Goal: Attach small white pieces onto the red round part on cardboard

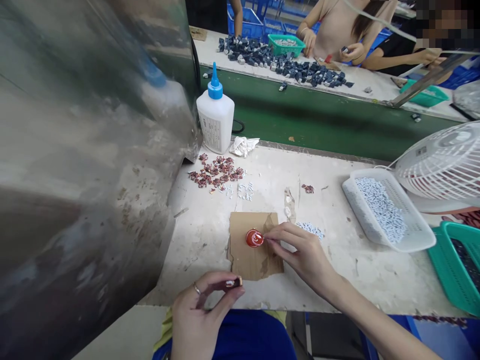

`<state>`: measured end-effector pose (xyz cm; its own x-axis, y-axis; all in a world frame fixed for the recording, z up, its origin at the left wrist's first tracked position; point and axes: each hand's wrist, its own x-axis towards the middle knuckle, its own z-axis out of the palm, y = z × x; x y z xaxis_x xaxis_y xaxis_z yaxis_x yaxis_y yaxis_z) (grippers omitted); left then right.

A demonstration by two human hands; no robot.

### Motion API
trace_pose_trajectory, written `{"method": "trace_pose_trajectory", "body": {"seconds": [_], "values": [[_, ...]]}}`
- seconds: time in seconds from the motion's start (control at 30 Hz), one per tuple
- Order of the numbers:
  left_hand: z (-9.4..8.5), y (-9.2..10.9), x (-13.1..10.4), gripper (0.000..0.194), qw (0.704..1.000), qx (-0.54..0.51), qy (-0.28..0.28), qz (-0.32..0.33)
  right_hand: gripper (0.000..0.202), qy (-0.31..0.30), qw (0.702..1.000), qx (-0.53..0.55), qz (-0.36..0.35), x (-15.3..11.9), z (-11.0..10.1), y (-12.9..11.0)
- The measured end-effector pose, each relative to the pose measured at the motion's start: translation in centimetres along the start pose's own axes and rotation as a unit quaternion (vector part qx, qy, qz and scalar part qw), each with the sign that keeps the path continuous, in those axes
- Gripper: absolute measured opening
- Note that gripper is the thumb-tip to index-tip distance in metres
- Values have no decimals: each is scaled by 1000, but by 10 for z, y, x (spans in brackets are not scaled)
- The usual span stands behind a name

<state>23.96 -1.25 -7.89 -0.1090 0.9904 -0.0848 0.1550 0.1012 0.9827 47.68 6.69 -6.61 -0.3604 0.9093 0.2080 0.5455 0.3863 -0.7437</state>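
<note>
My left hand [210, 302], with a ring on one finger, pinches a small dark brown piece [234, 282] with a bit of white on it, near the table's front edge. My right hand [296, 250] has its fingertips pressed together at the right rim of a small round container of red liquid [254, 238]; whatever is in that pinch is too small to make out. The container stands on a brown cardboard piece [249, 262]. Just beyond my right hand lies a small heap of white pieces [310, 230]. Reddish-brown pieces [215, 172] are spread farther back to the left.
A white bottle with a blue nozzle [216, 120] stands behind, beside crumpled tissue [244, 146]. A metal housing [93, 175] fills the left. Right are a white basket [416, 240], a fan [446, 160] and a green basket [446, 270]. People work across a green divider [318, 125].
</note>
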Motion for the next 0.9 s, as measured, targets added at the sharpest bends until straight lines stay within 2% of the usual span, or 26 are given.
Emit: {"method": "trace_pose_trajectory", "body": {"seconds": [0.1,0.2,0.3,0.43,0.57,0.9], "values": [[4,1,-1,10,999,-30,-21,6,19,8,1000,11,5,1,-3,-3],[7,6,0,15,999,-20,-25,43,17,18,999,33,12,-1,-6,-14],[8,12,2,25,993,17,-9,115,15,25,996,83,18,-8,-6,-34],[7,18,4,26,979,27,-14,199,22,31,982,187,17,-16,0,-59],[8,21,4,27,980,26,-31,195,24,28,975,220,18,-18,5,-70],[9,20,3,28,978,25,-34,204,22,10,977,212,27,-16,6,-70]]}}
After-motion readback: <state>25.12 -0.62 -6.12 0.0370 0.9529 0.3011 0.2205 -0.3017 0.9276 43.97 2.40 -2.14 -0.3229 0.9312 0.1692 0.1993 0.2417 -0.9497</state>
